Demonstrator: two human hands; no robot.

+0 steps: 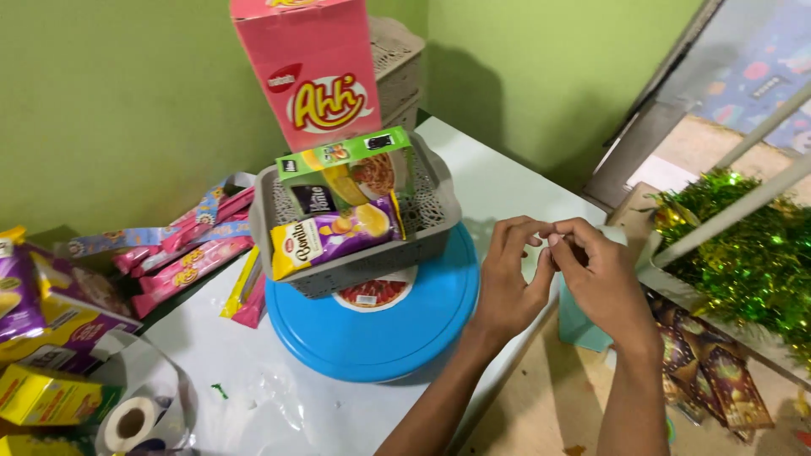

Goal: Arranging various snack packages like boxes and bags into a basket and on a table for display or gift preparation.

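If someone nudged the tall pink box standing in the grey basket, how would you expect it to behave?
The tall pink box would probably tip easily: it stands upright, well above the rim of the grey basket, with only loose snack packets around its base. It looks like thin cardboard, so likely light. The basket sits on a blue round lid, so it may slide.

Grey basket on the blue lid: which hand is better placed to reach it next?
Probably the left hand. It is the one nearer the grey basket on the blue lid. The right hand sits farther out, past the table edge. Both are pinched together on something small now.
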